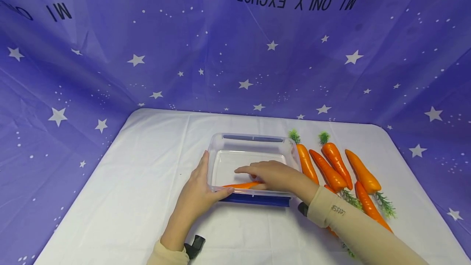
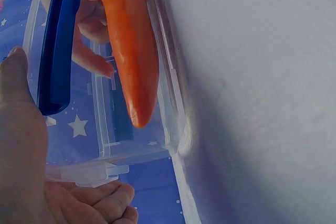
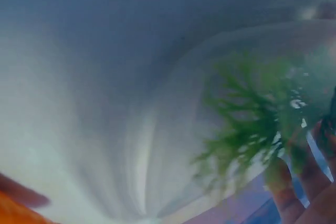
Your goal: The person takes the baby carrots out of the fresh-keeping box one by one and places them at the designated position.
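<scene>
A clear plastic food box (image 1: 294, 150) with blue latches (image 1: 257, 199) stands uncovered on the table. My left hand (image 1: 195, 193) grips its near-left corner, thumb over the front rim and fingers along the outer left wall. Inside the box, my right hand (image 1: 274, 175) holds an orange carrot (image 1: 241, 185) along the front wall, with the index finger stretched out. From the left wrist, the carrot (image 2: 131, 51) shows through the clear plastic, its tip towards the left side. Its feathery green top (image 3: 247, 124) appears blurred beside the right fingers in the right wrist view.
Right of the box lie several more carrots with green tops, among them a lighter one (image 1: 362, 171) and a darker one (image 1: 327, 171). Some sit partly behind the right forearm. A purple star-printed cloth (image 1: 228, 72) hangs around the white-covered table (image 1: 147, 167).
</scene>
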A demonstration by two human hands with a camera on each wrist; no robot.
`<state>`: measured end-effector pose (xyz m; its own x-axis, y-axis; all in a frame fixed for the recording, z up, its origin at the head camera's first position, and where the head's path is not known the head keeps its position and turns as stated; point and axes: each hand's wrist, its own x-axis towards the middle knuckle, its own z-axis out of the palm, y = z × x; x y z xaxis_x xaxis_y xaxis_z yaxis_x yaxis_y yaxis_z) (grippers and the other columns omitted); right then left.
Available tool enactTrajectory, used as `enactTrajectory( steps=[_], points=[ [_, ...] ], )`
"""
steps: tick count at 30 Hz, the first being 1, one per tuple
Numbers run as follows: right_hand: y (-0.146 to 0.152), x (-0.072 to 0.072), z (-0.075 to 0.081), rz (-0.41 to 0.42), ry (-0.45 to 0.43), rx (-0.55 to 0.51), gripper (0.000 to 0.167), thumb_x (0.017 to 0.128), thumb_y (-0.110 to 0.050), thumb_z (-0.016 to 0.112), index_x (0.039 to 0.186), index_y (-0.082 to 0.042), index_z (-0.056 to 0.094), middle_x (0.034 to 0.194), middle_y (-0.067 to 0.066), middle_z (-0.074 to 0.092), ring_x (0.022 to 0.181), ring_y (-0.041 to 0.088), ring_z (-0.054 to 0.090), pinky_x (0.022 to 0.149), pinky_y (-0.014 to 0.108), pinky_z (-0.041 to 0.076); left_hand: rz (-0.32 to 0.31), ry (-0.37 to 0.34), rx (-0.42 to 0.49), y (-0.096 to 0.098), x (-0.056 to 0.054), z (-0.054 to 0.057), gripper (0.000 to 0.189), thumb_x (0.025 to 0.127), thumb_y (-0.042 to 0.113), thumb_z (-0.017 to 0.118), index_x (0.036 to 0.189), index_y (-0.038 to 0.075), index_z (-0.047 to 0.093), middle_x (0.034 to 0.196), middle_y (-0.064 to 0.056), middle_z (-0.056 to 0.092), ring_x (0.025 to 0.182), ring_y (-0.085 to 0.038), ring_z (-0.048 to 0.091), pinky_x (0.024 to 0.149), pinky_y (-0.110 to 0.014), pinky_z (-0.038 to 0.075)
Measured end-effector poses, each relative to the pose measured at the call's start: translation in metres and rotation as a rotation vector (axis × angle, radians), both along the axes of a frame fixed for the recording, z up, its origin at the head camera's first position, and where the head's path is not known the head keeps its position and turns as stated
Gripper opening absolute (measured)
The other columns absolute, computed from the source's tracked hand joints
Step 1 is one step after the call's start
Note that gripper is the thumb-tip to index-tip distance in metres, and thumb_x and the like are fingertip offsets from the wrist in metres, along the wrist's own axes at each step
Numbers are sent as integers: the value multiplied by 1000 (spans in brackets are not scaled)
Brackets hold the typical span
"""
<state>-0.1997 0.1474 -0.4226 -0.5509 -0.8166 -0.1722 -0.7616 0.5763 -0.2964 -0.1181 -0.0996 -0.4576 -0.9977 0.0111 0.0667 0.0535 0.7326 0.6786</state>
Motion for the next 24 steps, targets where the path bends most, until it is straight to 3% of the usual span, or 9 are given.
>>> enactTrajectory(
  steps=[7, 16, 24],
  points=[
    [1, 2, 3, 20, 5, 14, 58, 92, -37, 70, 146, -34, 48, 87, -13, 59, 74, 6, 52, 73, 24, 50, -5, 14, 5, 1, 0, 0, 130, 65, 81, 70, 161, 16, 10, 162, -11, 31, 141, -35, 43, 108, -57, 42],
    [3, 1, 1, -24, -4, 56, 57, 94, -41, 67, 147, -35, 47, 88, -14, 61, 77, 6, 55, 80, 30, 54, -7, 9, 9, 0, -1, -1, 130, 65, 80, 71, 161, 18, 8, 163, -9, 29, 142, -34, 42, 110, -56, 41],
    [1, 3, 0, -30, 20, 45, 56, 94, -39, 67, 147, -33, 48, 126, -8, 68, 107, 14, 66, 96, 40, 54, -10, 30, 10, 0, -1, -2, 129, 67, 76, 73, 161, 16, 9, 162, -12, 32, 141, -35, 43, 109, -57, 42]
  ],
)
